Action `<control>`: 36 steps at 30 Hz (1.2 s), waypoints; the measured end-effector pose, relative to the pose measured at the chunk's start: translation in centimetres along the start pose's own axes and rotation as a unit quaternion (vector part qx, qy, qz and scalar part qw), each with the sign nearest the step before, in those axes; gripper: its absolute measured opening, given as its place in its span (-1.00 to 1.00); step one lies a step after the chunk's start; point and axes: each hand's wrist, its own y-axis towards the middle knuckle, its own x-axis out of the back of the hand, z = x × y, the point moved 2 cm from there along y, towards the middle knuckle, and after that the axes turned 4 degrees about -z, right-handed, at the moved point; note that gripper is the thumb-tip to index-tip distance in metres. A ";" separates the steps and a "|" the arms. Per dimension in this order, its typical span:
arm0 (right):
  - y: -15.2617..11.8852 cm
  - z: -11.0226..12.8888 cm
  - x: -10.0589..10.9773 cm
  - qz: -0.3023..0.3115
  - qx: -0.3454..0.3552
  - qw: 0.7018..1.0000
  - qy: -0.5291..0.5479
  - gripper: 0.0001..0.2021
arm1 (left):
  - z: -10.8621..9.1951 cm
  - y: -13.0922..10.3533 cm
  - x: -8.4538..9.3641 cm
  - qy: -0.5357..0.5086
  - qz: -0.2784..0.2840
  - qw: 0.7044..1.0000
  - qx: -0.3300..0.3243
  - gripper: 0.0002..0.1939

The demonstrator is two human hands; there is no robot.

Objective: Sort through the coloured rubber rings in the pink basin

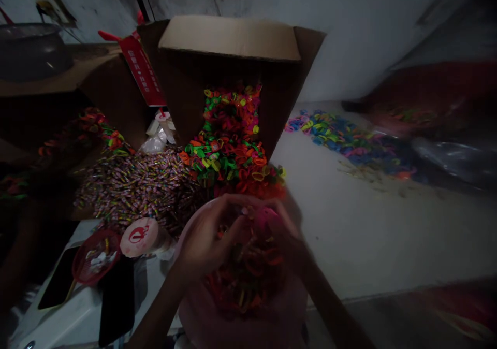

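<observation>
My right hand (288,235) has its fingers closed round a small pink plastic piece (267,218), over a pink tub (194,307). Close beside it, my left hand (207,237) curves inward with thumb and finger drawn together. A tiny pale thing shows at its fingertips, too blurred to name. Below both hands, loose ring-like plastic pieces (248,281), mostly red and orange, fill the tub. Just behind the tub, a heap of bright plastic pieces (233,157) spills from an open cardboard box (229,38).
Left of the box lies a pile of small wrapped sticks (135,183). Nearer stand a lidded cup (140,237), a red basket (93,261) and a dark phone (116,302). More coloured pieces (337,131) lie on the white table (388,240). Another person's arm (19,250) shows at left.
</observation>
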 end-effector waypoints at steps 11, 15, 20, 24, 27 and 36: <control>-0.4 -0.9 -0.4 -0.030 0.001 1.000 -0.008 -0.67 | -0.8 -0.4 -0.7 0.210 0.007 0.957 -0.201 -0.84; -0.6 -0.8 -0.5 -0.046 -0.018 0.999 -0.008 -0.65 | -0.6 -0.4 -0.8 0.238 -0.017 0.946 -0.218 -0.84; -0.8 -1.3 -0.8 -0.029 0.010 0.999 -0.014 -0.71 | -0.7 -0.6 -0.8 0.219 -0.027 0.957 -0.190 -0.89; -0.9 -2.4 -1.2 -0.050 0.008 0.999 0.000 -0.71 | -0.8 -0.7 -0.8 0.241 -0.010 0.946 -0.218 -0.93; -1.0 -3.0 -1.5 -0.065 -0.005 0.998 -0.027 -0.69 | -0.4 -0.9 -1.0 0.285 -0.014 0.933 -0.219 -0.87; -1.6 -3.1 -1.7 -0.077 0.029 0.988 -0.132 -0.74 | 1.9 -1.2 -1.4 0.336 -0.057 0.916 -0.211 -0.86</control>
